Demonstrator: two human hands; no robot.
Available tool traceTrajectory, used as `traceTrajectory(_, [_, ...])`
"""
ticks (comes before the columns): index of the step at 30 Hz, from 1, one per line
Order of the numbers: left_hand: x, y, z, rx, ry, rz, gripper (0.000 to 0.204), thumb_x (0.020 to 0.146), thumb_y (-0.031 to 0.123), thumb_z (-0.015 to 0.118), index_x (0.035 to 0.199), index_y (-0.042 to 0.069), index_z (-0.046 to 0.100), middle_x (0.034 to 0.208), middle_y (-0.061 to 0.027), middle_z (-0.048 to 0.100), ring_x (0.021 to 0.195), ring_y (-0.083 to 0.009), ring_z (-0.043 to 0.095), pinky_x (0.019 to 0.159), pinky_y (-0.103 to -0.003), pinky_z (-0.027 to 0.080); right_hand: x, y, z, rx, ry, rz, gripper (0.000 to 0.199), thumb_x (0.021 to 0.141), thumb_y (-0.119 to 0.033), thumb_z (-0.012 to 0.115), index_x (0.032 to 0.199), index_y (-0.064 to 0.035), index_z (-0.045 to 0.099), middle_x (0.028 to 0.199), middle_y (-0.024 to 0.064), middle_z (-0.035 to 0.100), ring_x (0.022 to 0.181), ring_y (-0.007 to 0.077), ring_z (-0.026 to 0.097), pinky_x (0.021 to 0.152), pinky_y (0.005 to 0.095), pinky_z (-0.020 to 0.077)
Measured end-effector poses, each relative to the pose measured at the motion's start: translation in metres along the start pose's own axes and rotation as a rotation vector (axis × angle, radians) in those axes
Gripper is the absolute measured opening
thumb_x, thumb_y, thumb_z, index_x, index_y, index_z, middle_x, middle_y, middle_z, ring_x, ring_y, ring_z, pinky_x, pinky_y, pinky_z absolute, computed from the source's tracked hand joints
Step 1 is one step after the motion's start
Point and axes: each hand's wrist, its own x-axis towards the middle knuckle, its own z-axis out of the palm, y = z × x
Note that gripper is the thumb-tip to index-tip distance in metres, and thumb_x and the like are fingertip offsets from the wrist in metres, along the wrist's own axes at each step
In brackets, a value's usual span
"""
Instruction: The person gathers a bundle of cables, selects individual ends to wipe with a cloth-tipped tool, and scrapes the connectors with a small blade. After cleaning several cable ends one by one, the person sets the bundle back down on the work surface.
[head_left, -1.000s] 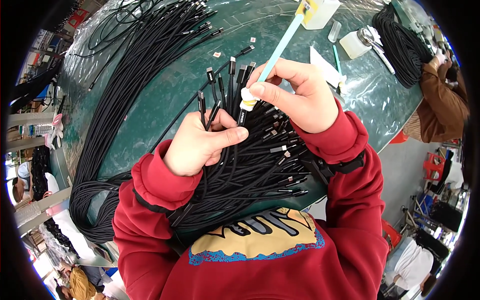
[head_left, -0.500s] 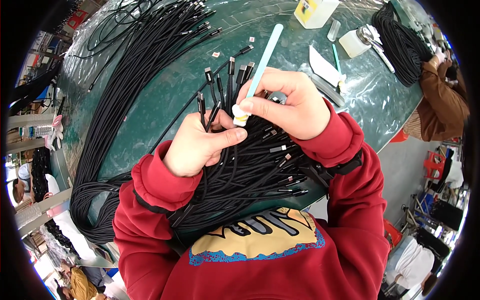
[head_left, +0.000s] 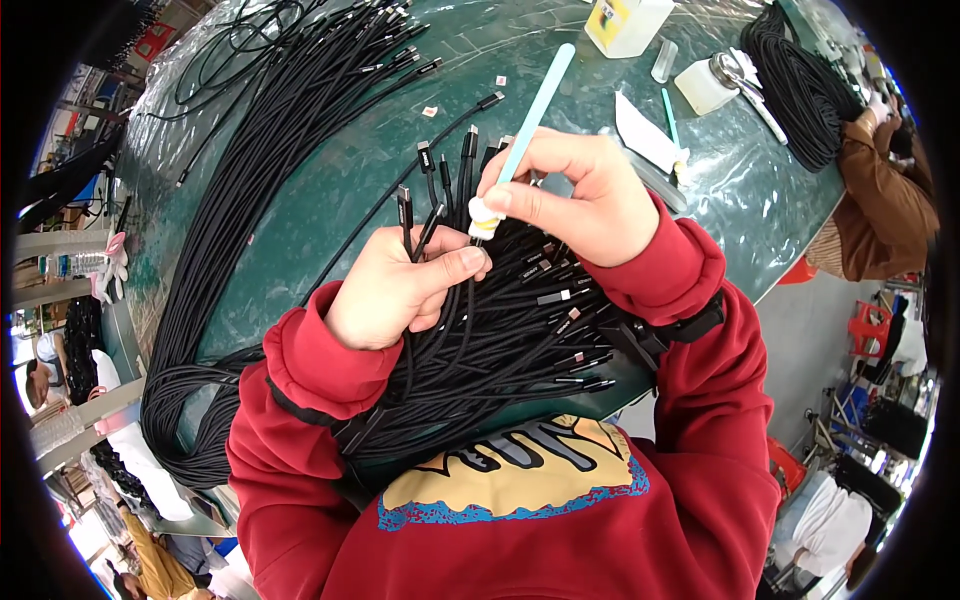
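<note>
My right hand (head_left: 595, 205) pinches a pale blue-green stick (head_left: 543, 107) that slants up and to the right. A white, yellow-stained wad (head_left: 484, 219) is wrapped about the stick's lower end, just under my fingertips. My left hand (head_left: 390, 290) is closed around several black cables, with thumb and forefinger pinched at one connector whose metal tip meets or nearly meets the wad. Other cable connectors (head_left: 425, 158) stand up between and beyond my hands. Beneath both hands spreads a heap of black cables (head_left: 480, 350), partly covered by my fingers and sleeves.
A long bundle of black cables (head_left: 235, 190) curves along the left of the green table (head_left: 350, 215). At the far right are a white bottle with a metal top (head_left: 706, 88), a white container (head_left: 625, 25), a white scrap (head_left: 645, 135) and a coiled cable bundle (head_left: 800, 95). A co-worker's brown sleeve (head_left: 885, 205) is beyond.
The stick and its wad have risen slightly off my left thumb, showing the connector's tip below. The upright connectors in my left hand have shifted a little to the right.
</note>
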Motion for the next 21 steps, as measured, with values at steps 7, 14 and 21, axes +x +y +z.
traceTrajectory(7, [-0.0007,-0.0004,-0.0034,0.025,-0.063,-0.003,0.019,0.082,0.013,0.052,0.086,-0.005,0.055,0.068,-0.0055,0.055,0.035,-0.0029,0.032,0.031,-0.018,0.026,0.0002,-0.0029,-0.0035,0.018,0.05,0.044,0.007,0.077,-0.007,0.057,0.08,-0.0011,0.06,0.076,0.0048,0.057,0.071,0.0111,0.052,0.065,0.0234,0.04])
traceTrajectory(14, [-0.0002,0.0001,-0.0027,0.019,-0.086,0.006,0.02,0.084,0.015,0.049,0.085,-0.005,0.055,0.062,-0.0028,0.05,0.035,-0.003,0.03,0.032,-0.018,0.026,0.0007,0.001,0.0003,-0.03,-0.023,-0.05,0.007,0.077,-0.007,0.058,0.08,-0.0015,0.06,0.076,0.0049,0.056,0.071,0.0116,0.052,0.065,0.0233,0.0398])
traceTrajectory(21, [0.0003,0.0004,-0.0098,-0.015,-0.192,-0.017,0.023,0.086,0.018,0.046,0.085,-0.003,0.053,0.059,-0.0007,0.045,0.034,-0.0029,0.026,0.033,-0.018,0.025,0.0009,-0.0042,-0.0018,0.007,0.034,-0.067,0.006,0.077,-0.006,0.057,0.08,-0.0013,0.06,0.076,0.0045,0.055,0.072,0.0123,0.052,0.065,0.0236,0.04])
